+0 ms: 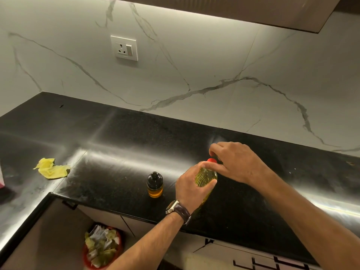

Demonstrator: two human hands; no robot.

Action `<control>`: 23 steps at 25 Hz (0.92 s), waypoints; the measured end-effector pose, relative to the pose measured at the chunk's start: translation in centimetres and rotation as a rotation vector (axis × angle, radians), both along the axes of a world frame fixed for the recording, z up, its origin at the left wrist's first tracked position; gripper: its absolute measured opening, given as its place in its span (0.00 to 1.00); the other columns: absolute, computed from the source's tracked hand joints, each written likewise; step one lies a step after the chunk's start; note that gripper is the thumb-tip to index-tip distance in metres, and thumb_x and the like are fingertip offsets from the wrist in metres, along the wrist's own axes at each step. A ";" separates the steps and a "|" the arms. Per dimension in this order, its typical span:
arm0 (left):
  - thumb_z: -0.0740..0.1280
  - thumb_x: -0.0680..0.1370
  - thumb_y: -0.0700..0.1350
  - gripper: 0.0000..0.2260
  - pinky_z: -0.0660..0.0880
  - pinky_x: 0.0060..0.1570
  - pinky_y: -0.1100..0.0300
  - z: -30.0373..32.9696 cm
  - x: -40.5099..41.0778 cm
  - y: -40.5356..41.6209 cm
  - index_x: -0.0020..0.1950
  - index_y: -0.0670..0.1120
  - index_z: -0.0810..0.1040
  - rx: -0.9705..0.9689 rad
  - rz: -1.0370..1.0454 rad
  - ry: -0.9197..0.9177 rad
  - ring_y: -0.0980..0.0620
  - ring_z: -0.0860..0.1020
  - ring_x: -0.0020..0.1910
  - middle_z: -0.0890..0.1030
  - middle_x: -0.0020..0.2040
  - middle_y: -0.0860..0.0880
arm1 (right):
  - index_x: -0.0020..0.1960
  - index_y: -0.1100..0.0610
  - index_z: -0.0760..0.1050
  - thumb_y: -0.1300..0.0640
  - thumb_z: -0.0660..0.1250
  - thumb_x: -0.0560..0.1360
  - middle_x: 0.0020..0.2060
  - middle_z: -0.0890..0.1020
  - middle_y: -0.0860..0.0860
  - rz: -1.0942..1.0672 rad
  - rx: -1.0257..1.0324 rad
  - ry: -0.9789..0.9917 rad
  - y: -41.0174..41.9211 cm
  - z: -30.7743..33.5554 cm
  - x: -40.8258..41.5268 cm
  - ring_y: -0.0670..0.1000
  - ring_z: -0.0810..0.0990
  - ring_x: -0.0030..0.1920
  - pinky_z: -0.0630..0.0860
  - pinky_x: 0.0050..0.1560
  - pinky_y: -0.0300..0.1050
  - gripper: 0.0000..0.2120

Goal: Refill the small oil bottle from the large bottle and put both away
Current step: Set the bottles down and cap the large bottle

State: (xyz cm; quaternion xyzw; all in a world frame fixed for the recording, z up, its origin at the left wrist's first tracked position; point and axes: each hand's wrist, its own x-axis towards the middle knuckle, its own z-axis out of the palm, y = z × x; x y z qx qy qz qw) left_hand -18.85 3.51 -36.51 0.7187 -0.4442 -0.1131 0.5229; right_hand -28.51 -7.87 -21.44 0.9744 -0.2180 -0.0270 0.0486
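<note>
The large oil bottle (206, 176), clear plastic full of yellow oil, stands on the black counter (116, 145). My left hand (190, 187) is wrapped around its upper body. Its red cap (211, 160) is pinched by the fingers of my right hand (236, 161), which comes in from the right. The small oil bottle (154, 184) stands upright about a hand's width to the left, dark-topped with a black cap on, and holds a little amber oil at the bottom.
A crumpled yellow cloth (51, 168) lies on the counter at the left. A red bin (101, 247) full of scraps sits on the floor below the counter's front edge. A wall socket (124, 48) is on the marble backsplash.
</note>
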 end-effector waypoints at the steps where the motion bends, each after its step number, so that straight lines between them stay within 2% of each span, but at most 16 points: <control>1: 0.73 0.73 0.64 0.27 0.80 0.56 0.61 0.1 0.0 0.0 0.69 0.56 0.78 0.003 0.000 0.002 0.62 0.81 0.56 0.84 0.59 0.59 | 0.68 0.50 0.73 0.27 0.53 0.78 0.56 0.82 0.47 0.055 -0.018 0.014 -0.2 0.3 -0.1 0.47 0.82 0.52 0.82 0.57 0.43 0.33; 3: 0.73 0.73 0.65 0.29 0.80 0.56 0.61 0.0 0.1 0.0 0.70 0.54 0.77 0.010 -0.006 0.012 0.61 0.81 0.57 0.84 0.60 0.57 | 0.73 0.50 0.70 0.30 0.53 0.81 0.60 0.81 0.50 0.235 -0.100 0.047 -0.8 0.4 -0.3 0.49 0.83 0.54 0.83 0.55 0.45 0.31; 4: 0.73 0.73 0.65 0.29 0.81 0.56 0.60 0.0 0.2 0.0 0.70 0.54 0.77 0.012 -0.011 0.016 0.61 0.81 0.56 0.83 0.60 0.58 | 0.73 0.51 0.70 0.32 0.53 0.82 0.60 0.81 0.51 0.342 -0.158 0.062 -1.3 0.2 -0.4 0.50 0.83 0.52 0.84 0.50 0.45 0.30; 7: 0.74 0.73 0.64 0.26 0.82 0.52 0.57 0.1 0.3 -0.1 0.66 0.54 0.78 0.007 -0.026 0.012 0.61 0.81 0.52 0.83 0.55 0.59 | 0.67 0.52 0.72 0.37 0.53 0.85 0.55 0.81 0.56 0.582 -0.306 0.114 -3.5 -0.7 -0.1 0.50 0.82 0.42 0.83 0.39 0.45 0.23; 11: 0.73 0.73 0.65 0.26 0.81 0.53 0.61 -0.1 0.4 -0.3 0.67 0.54 0.79 -0.005 -0.025 -0.012 0.62 0.81 0.52 0.83 0.56 0.58 | 0.60 0.55 0.72 0.38 0.41 0.86 0.49 0.81 0.57 0.729 -0.328 0.109 -5.4 -1.1 1.4 0.49 0.77 0.33 0.77 0.29 0.44 0.27; 14: 0.72 0.73 0.66 0.27 0.80 0.52 0.64 0.0 0.5 -0.4 0.67 0.53 0.79 -0.003 -0.030 -0.045 0.61 0.81 0.52 0.84 0.56 0.57 | 0.48 0.54 0.78 0.36 0.43 0.85 0.36 0.80 0.49 0.660 -0.311 0.091 -5.0 -1.7 2.3 0.45 0.70 0.27 0.62 0.26 0.38 0.31; 16: 0.73 0.74 0.64 0.25 0.79 0.50 0.67 0.0 0.5 -0.4 0.66 0.53 0.79 0.005 -0.029 -0.061 0.61 0.81 0.50 0.84 0.54 0.57 | 0.40 0.53 0.78 0.35 0.43 0.84 0.29 0.77 0.46 0.572 -0.309 0.104 -4.5 -2.2 2.6 0.44 0.69 0.24 0.56 0.25 0.36 0.34; 19: 0.74 0.74 0.62 0.22 0.70 0.47 0.77 -0.1 0.8 -0.3 0.64 0.54 0.79 0.021 -0.012 -0.089 0.64 0.78 0.47 0.84 0.52 0.58 | 0.34 0.52 0.75 0.34 0.40 0.84 0.25 0.74 0.46 0.376 -0.309 0.080 -3.4 -3.0 2.6 0.45 0.68 0.22 0.56 0.25 0.36 0.36; 21: 0.74 0.74 0.62 0.22 0.71 0.47 0.77 -0.3 1.0 -0.4 0.64 0.54 0.78 0.027 -0.015 -0.095 0.63 0.79 0.48 0.84 0.52 0.58 | 0.33 0.51 0.75 0.33 0.38 0.84 0.26 0.74 0.46 0.214 -0.313 0.041 -1.9 -3.3 2.5 0.45 0.67 0.22 0.57 0.26 0.37 0.38; 23: 0.75 0.75 0.62 0.23 0.76 0.48 0.71 -0.4 1.0 -0.4 0.66 0.54 0.78 0.017 -0.025 -0.098 0.61 0.81 0.49 0.85 0.53 0.58 | 0.34 0.51 0.76 0.33 0.41 0.84 0.27 0.75 0.46 0.020 -0.283 0.028 -0.2 -3.7 2.3 0.45 0.69 0.25 0.63 0.28 0.38 0.36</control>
